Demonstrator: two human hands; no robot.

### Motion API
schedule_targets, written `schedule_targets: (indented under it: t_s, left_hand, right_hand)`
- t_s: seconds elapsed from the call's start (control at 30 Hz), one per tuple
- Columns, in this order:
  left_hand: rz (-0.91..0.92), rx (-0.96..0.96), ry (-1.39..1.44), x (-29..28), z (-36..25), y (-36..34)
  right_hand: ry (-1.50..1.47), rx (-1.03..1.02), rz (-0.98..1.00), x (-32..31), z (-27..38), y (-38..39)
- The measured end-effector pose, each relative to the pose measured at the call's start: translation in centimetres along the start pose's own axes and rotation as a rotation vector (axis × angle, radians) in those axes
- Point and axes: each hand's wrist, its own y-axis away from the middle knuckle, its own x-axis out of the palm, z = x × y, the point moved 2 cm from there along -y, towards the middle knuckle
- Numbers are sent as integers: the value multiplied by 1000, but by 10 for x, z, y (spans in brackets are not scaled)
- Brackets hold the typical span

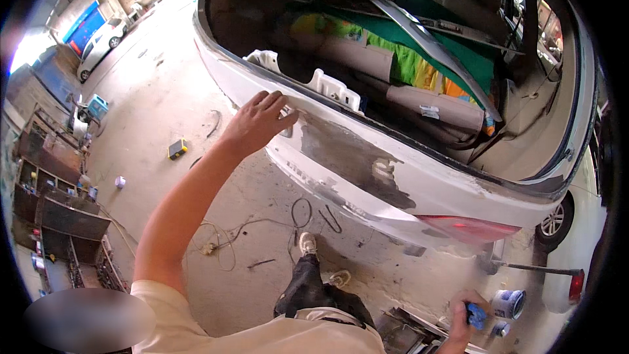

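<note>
My left hand [262, 121] rests on the white rear panel of a car [458, 190] below the open window frame, with its fingers apart and slightly curled. Beside and beneath it is a grey, patchy sanded area [344, 160]. Lower on the panel sits a red tail light [465, 226]. My right hand [462, 324], at the lower right, is closed on a small blue object [476, 314], whose kind I cannot make out. Inside the car lie a green mat [472, 52], a colourful cloth [409, 65] and a long bar [432, 52].
Paint cans [508, 303] stand at lower right, near another white vehicle [570, 249]. Cluttered metal shelving [69, 223] lines the left. Cables [223, 249] and a black-yellow case [177, 149] lie on the floor [144, 144]. A white car [98, 52] stands farther back.
</note>
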Motion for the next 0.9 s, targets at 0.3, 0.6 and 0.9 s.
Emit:
schedule_targets:
  t_s: [0.3, 0.6, 0.9]
  left_hand:
    - [6, -115, 16, 1, -7, 11]
    - [182, 24, 81, 33, -121, 15]
    - [-43, -139, 268, 57, -157, -8]
  right_hand:
    - [-5, 12, -127, 3, -2, 12]
    - [-158, 110, 107, 46, 53, -31]
    - [-106, 134, 222, 60, 56, -42]
